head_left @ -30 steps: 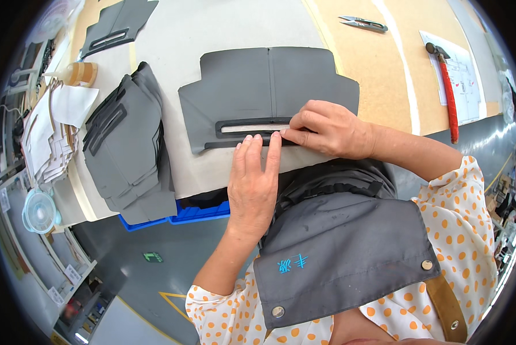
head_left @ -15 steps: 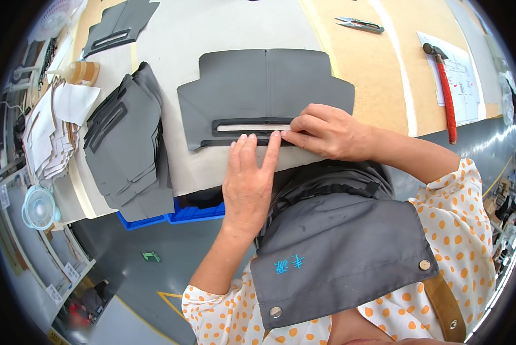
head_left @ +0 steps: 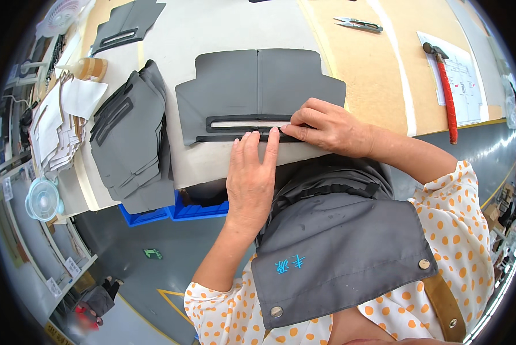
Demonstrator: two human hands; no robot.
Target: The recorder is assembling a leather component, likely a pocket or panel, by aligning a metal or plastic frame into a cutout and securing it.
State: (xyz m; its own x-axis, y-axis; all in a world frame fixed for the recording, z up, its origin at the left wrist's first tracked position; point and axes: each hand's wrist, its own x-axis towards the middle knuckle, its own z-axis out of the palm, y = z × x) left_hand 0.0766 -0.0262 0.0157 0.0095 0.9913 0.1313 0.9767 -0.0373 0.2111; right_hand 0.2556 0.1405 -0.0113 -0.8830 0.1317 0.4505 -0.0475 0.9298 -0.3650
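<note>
A dark grey panel [head_left: 258, 86] lies flat on the table before me, with a black-rimmed long slot [head_left: 243, 123] and a black strip along its near edge. My left hand [head_left: 250, 184] rests with its fingers stretched out, fingertips on that strip below the slot. Close beside it, my right hand [head_left: 332, 127] has its fingers bent and pressed together, thumb and forefinger on the panel by the slot's right end. The right hand covers that end of the slot and strip.
Left of the panel lies a stack of similar grey pieces [head_left: 134, 138], then white sheets [head_left: 57, 132] and a bottle [head_left: 91, 69]. Another panel [head_left: 129, 26] is farther back. Thread snips [head_left: 358, 25] and a red-handled hammer [head_left: 445, 92] lie right. Blue bins [head_left: 197, 211] stand under the table edge.
The panel has shifted slightly left under my hands. My fingers stay close together at its near edge, the right hand a little higher. More of a person shows at the lower left.
</note>
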